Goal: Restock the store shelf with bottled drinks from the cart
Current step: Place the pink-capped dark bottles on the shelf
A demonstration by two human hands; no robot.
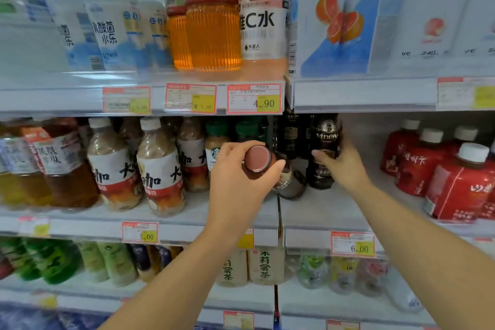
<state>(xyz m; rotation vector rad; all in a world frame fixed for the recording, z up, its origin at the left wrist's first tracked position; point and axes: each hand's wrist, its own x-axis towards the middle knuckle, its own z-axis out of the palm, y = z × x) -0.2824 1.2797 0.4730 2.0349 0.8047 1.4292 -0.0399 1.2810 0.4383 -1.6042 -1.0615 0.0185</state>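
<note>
Fingers (233,148) of the left hand (237,185), at centre of frame, are curled round the upper end of a brown-capped bottle (257,159), with the thumb on its right side. This bottle is tilted, its cap toward the camera and its base low over the middle shelf (334,211); whether the base touches the shelf cannot be told. The right hand (347,168), right of centre, has its fingers wrapped round a dark coffee bottle (325,139), which stands upright on the same shelf, just beside the tilted bottle. Further dark bottles (290,136) stand behind, deep in the shelf.

Left of the hands on the middle shelf is a row of white-capped bottles (160,168) with pale labels, and at far left amber bottles (72,182). Red-labelled bottles (460,190) with white caps stand at the right edge. A price tag (352,244) marked 6.00 hangs on the shelf front below the right hand.

The upper shelf (361,93) carries white bottles (107,29) at upper left, ribbed amber tea bottles (211,34) at top centre and a cherry-labelled bottle (261,21) beside them. Green bottles (53,260) lie blurred at lower left.
</note>
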